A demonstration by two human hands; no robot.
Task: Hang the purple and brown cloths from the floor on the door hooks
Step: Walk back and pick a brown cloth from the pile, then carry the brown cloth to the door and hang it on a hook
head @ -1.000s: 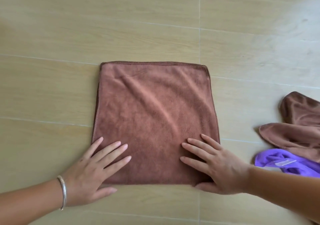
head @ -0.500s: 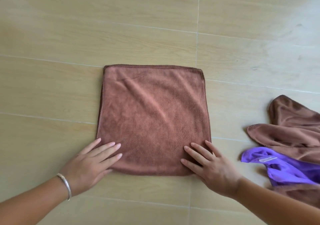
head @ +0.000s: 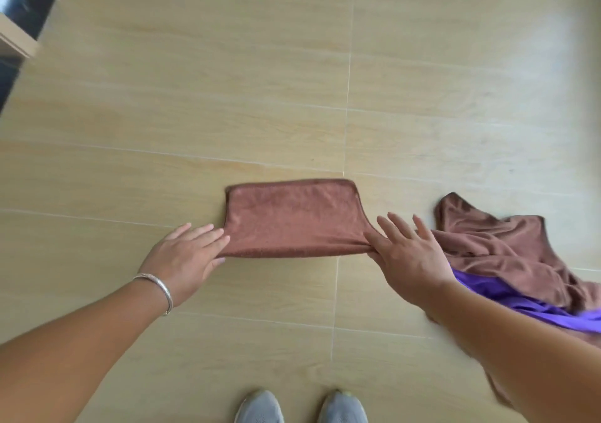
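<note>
Left hand (head: pixel 185 256), right hand (head: pixel 408 253) pinch near corners of brown cloth (head: pixel 292 219); thin thumb-and-finger hold, corner may slip, cloth sags to floor (head: pixel 227 97)

So there's a folded brown cloth (head: pixel 292 219) in the middle of the wood-look floor (head: pixel 227 97). It's a plushy microfiber kind with a stitched hem, and its near edge is pulled taut between two corners, sagging into a wide band shape, with the far edge lying flat on the floor. Off to the right there's a second brown cloth (head: pixel 500 243), same fabric, just crumpled in a loose heap. The purple cloth (head: pixel 507 295) is bunched up too, peeking out from under that heap on the near side, brighter and smoother-looking. The folded one and the pile are apart, not touching.
</note>
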